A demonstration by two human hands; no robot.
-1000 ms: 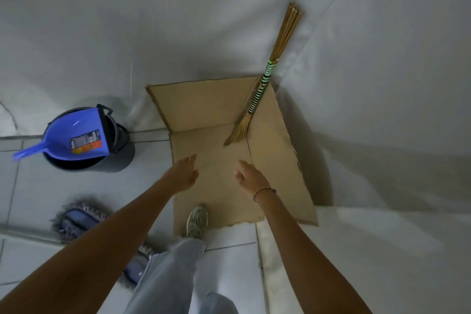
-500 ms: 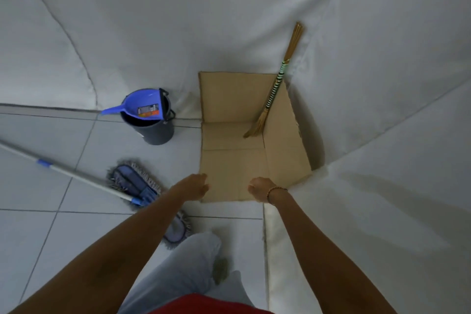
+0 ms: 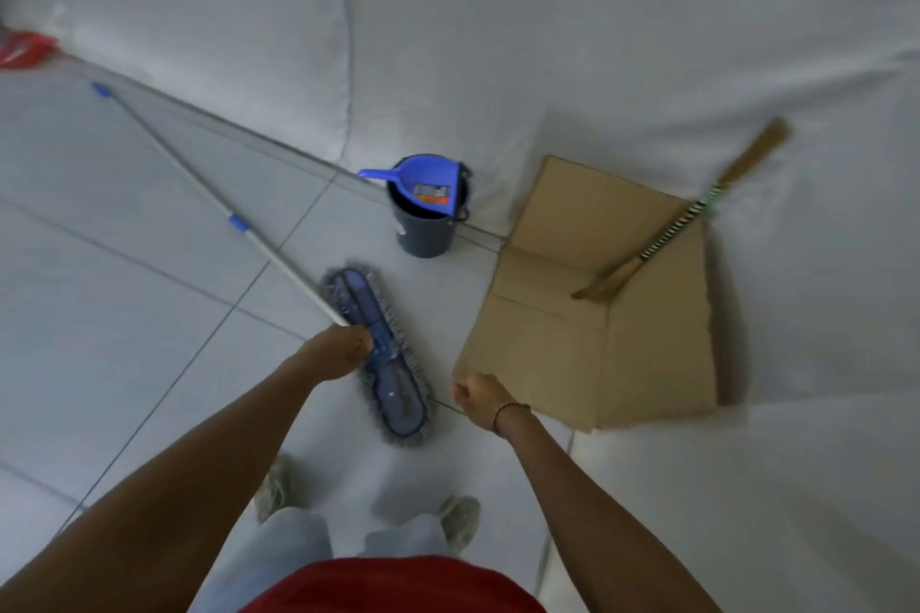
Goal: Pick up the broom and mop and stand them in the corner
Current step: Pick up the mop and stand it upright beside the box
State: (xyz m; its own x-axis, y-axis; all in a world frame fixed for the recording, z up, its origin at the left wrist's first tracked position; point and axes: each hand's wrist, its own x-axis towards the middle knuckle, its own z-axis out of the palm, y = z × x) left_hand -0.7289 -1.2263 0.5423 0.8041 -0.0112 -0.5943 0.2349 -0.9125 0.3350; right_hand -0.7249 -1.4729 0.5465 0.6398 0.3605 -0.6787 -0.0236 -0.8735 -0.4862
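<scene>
Head view: left hand [image 3: 343, 353] at centre, grip clenched round lower end of mop pole [image 3: 219, 209], just above flat mop head [image 3: 381, 353] lying on tiled floor [image 3: 124, 339]. Pole runs toward 10 o'clock. Right hand [image 3: 480, 398] at 5 o'clock of mop head, loosely fisted, holding nothing. Stick broom [image 3: 677, 224] at 2 o'clock, leaning into corner on flattened cardboard [image 3: 572, 353]. Bucket [image 3: 425, 234] with blue dustpan [image 3: 423, 187] at 12 o'clock.

Both arms reach forward and down. Left hand [image 3: 341, 352] fingers curled closed at 11 o'clock. Right hand [image 3: 480, 399] loosely fisted, empty, at 1 o'clock.
</scene>
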